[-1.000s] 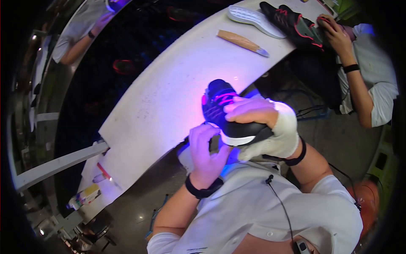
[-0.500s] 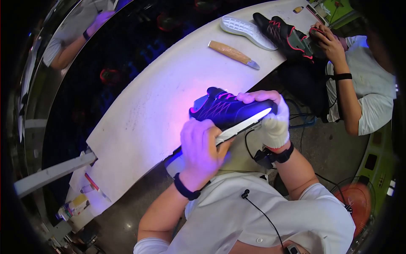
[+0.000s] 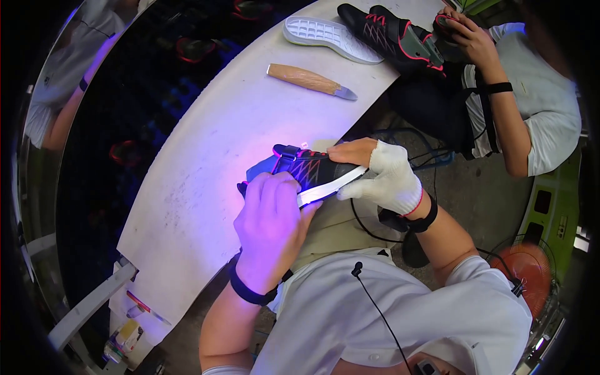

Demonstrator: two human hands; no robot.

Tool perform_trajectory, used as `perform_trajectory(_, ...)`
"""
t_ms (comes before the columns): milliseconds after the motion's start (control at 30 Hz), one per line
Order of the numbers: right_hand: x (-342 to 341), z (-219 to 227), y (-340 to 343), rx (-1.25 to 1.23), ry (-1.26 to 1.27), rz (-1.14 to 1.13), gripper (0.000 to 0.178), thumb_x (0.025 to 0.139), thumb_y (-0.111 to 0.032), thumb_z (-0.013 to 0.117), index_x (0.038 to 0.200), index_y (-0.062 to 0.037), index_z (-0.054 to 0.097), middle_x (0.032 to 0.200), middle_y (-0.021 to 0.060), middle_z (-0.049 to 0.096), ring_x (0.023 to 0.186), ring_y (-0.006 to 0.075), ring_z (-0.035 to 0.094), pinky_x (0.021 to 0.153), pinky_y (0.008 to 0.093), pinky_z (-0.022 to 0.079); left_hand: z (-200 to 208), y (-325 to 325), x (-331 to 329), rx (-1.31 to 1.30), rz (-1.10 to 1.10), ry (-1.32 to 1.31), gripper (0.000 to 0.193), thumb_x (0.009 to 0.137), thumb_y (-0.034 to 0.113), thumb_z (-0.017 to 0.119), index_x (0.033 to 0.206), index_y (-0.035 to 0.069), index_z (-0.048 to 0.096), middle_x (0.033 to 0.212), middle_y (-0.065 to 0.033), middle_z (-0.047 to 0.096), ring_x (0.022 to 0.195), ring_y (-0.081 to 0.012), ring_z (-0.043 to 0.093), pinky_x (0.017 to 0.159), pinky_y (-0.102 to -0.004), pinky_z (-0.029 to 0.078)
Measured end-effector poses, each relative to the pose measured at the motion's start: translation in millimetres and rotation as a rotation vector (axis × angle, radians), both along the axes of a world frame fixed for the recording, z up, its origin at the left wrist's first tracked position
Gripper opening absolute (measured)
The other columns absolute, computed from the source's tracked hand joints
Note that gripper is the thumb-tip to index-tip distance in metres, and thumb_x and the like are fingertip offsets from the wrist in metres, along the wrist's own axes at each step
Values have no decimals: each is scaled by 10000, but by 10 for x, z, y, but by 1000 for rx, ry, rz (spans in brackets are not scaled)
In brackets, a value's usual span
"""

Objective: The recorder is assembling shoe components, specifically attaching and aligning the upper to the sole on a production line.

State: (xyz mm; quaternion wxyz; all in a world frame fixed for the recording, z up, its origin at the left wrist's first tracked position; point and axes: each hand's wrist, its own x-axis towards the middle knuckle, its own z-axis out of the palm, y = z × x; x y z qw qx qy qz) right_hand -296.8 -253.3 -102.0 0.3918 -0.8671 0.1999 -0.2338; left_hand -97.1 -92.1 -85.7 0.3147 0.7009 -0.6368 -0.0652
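Observation:
A black sneaker [image 3: 317, 173] with red laces and a white sole edge is held over the bench's near edge, its toe toward the right, under violet light. My bare left hand [image 3: 269, 209] is closed around its heel end and near side, hiding much of that part. At the toe, my right hand [image 3: 382, 172], in a white glove that leaves fingertips bare, grips with fingers on top and the thumb along the sole edge. A bluish insert [image 3: 261, 167] shows at the shoe's opening.
On the pale bench [image 3: 187, 162] lie a wooden-handled knife [image 3: 303, 80], a loose white sole [image 3: 331, 39] and black shoes [image 3: 384, 37]. A co-worker's hand [image 3: 472, 40] holds a dark shoe part at far right. A grey bar [image 3: 94, 303] juts at left; an orange fan [image 3: 524, 278] stands at right.
The whole view has shifted, so the bench things appear farther left. My right hand has changed its hold at the toe, its thumb now along the sole edge. The shoe has turned slightly.

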Motion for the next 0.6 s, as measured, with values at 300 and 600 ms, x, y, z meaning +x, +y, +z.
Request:
perform_trajectory(300,233,-475,24,784,-152,-161,441,983,-406,753,1064,26,787,977,87,809,853,178,756,770,354,596,69,599,801,37,9,668,982,623,192,1040,1497,57,614,1579,-140,568,1474,-336,525,1246,-431,406)
perform_trajectory(600,1327,817,480,192,-341,214,610,900,-520,746,1240,-15,708,1201,145,674,1135,243,663,994,372,519,888,500,794,110,91,598,867,653,268,1060,1368,6,645,1204,-114,751,1113,-206,729,991,-346,569)
